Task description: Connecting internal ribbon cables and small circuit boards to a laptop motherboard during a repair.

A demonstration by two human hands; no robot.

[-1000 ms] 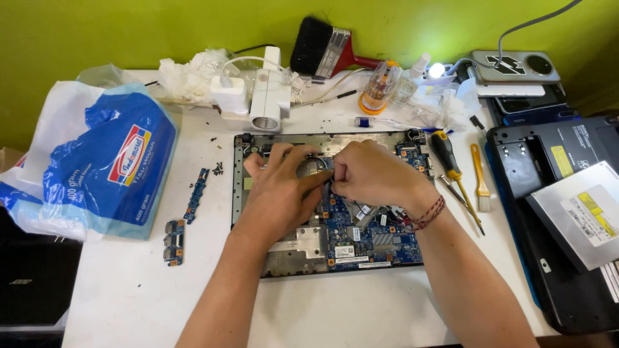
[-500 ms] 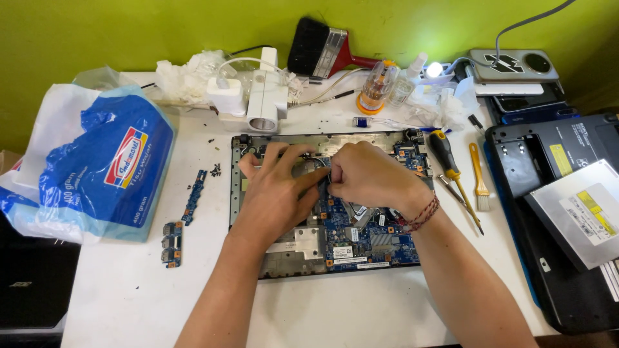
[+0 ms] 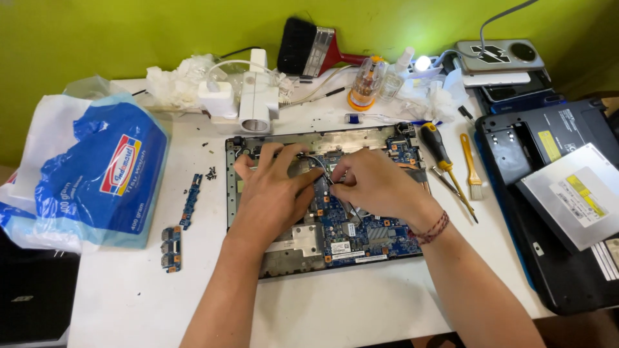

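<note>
Two hands w/ one head view: left hand (image 3: 274, 193) presses flat on the blue motherboard (image 3: 361, 229) in an opened laptop base on the white worktop (image 3: 193, 283); right hand (image 3: 377, 183) has fingers pinched shut on a thin black cable (image 3: 320, 165) mid-board; best to pull gently, straight, bracing the board; screwdriver (image 3: 438, 148) lies just right.

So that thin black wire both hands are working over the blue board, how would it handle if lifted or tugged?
The thin black wire curves loosely between the left hand and right hand, so it is probably floppy and very light. It looks fine and seems to run down into the blue board, so a hard tug could well damage it or its connection.
</note>
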